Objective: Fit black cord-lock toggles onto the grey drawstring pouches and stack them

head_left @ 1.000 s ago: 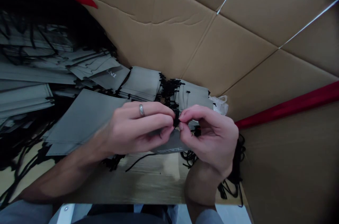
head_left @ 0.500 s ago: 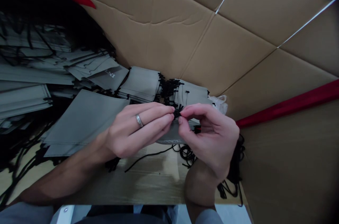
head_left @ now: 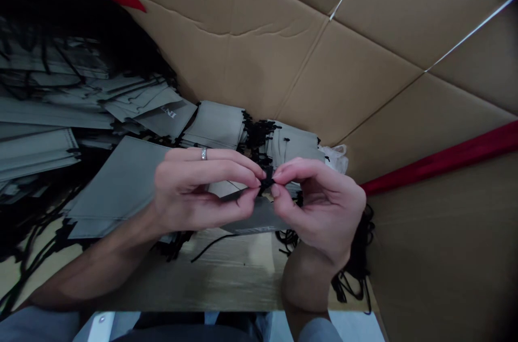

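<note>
My left hand (head_left: 194, 191), with a ring on one finger, and my right hand (head_left: 319, 207) meet at their fingertips over the work surface. Both pinch the black drawstring end (head_left: 265, 184) of a small grey pouch (head_left: 259, 218), which hangs below my fingers with printed lettering on its lower edge. The fingers of both hands are curled and pressed together round the cord. Loose black cord (head_left: 214, 245) trails from the pouch onto the surface.
Stacks of grey pouches (head_left: 218, 126) with black cords lie behind and left of my hands, with a larger grey sheet (head_left: 121, 180) at the left. Cardboard walls (head_left: 307, 61) rise behind and right. A red strip (head_left: 445, 161) runs along the right. Tangled black cords (head_left: 356, 266) lie by my right wrist.
My left hand has rolled so the ring now faces up. The pouch has dropped a little below my fingers. My right hand has stayed in place on the cord.
</note>
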`<state>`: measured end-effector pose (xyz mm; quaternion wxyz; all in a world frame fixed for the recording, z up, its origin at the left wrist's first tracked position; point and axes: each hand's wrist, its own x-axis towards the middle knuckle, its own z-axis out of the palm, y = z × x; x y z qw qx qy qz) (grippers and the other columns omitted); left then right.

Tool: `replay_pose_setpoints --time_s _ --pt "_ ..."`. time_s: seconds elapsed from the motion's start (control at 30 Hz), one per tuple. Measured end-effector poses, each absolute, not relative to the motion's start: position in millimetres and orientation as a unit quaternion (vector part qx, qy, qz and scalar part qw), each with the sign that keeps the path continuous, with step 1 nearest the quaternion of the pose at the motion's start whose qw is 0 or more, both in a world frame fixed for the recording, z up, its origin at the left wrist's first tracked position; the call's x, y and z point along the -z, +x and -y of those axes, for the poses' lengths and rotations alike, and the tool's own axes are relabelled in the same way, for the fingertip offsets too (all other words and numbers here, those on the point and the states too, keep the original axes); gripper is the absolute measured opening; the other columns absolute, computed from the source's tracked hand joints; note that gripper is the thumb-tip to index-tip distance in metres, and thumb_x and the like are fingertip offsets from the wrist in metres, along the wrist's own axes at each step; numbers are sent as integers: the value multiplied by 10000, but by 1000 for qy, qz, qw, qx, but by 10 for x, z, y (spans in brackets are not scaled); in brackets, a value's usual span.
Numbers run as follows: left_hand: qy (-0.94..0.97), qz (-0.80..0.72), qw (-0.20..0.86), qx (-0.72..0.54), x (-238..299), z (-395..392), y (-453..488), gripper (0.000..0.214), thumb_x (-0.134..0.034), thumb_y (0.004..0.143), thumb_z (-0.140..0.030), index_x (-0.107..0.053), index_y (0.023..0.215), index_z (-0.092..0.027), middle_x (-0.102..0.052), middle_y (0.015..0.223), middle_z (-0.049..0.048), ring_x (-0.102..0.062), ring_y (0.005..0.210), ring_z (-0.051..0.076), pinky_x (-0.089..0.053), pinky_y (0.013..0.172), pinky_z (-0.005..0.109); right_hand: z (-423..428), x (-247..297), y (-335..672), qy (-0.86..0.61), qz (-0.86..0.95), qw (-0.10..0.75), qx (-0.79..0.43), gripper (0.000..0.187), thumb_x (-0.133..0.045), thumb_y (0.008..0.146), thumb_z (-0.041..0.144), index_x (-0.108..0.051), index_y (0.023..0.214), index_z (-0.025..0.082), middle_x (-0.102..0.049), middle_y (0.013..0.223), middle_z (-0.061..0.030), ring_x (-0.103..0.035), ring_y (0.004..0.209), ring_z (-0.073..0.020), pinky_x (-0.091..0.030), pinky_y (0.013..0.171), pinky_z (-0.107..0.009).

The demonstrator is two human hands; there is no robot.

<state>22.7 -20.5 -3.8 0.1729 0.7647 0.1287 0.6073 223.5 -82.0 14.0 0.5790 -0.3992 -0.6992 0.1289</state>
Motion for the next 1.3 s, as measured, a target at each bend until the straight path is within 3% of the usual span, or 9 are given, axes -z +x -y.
replay_pose_setpoints --time_s 0.23,0.47,0.83,0.97,1.3 --pt "759 -95 197 -613 75 134 229 181 -875 913 -52 -803 975 -207 -893 982 12 -861 851 120 -712 776 171 797 -141 2233 -399 695 588 -110 236 -797 870 46 -819 955 266 -832 871 14 -788 779 -182 -648 680 -322" --pt "798 -112 83 -587 113 141 194 181 -855 959 -78 -806 1084 -200 -895 1053 10 -854 857 95 -691 819 138 832 -157 2294 -389 732 547 -116 261 -768 909 41 -812 1031 267 -823 930 4 -790 858 -192 -655 754 -348" --pt "829 -107 -17 -549 192 144 127 109 -810 1023 -143 -788 1111 -204 -885 1124 41 -842 836 135 -702 784 232 868 -193 2361 -406 760 495 -108 210 -778 931 42 -799 1009 235 -837 957 6 -794 846 -152 -660 777 -287" --pt "840 -101 -40 -531 188 146 115 110 -821 1030 -150 -760 1109 -197 -881 1059 43 -854 867 163 -728 803 262 852 -225 2357 -409 771 479 -91 177 -762 949 54 -792 969 228 -829 913 3 -784 813 -148 -656 753 -277" --pt "805 -104 122 -571 81 159 189 159 -818 934 -48 -757 967 -191 -871 982 0 -817 789 78 -661 777 138 842 -178 2324 -377 752 526 -122 238 -783 903 31 -793 969 260 -822 885 16 -781 797 -178 -657 736 -340"
